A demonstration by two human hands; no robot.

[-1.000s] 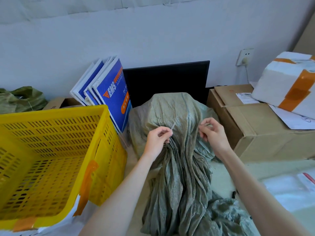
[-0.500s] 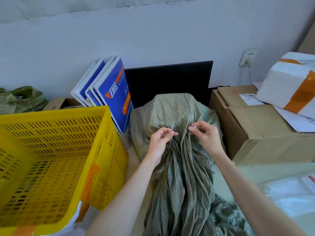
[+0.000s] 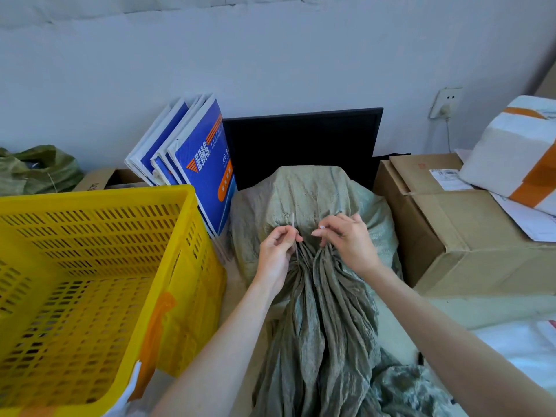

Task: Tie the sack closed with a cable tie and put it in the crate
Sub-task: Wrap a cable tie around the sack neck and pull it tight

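The grey-green sack (image 3: 310, 200) stands bulging on the worktop between the yellow crate (image 3: 90, 266) and a cardboard box (image 3: 451, 236). The left hand (image 3: 275, 251) pinches the pale cable tie (image 3: 292, 221) at the gathered neck; the right hand (image 3: 346, 239) pinches bunched folds alongside. Little shows inside the crate.

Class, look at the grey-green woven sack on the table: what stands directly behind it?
A black flat monitor screen stands behind the grey-green woven sack, against the white wall. The sack covers the screen's lower edge and stand, so those cannot be seen.
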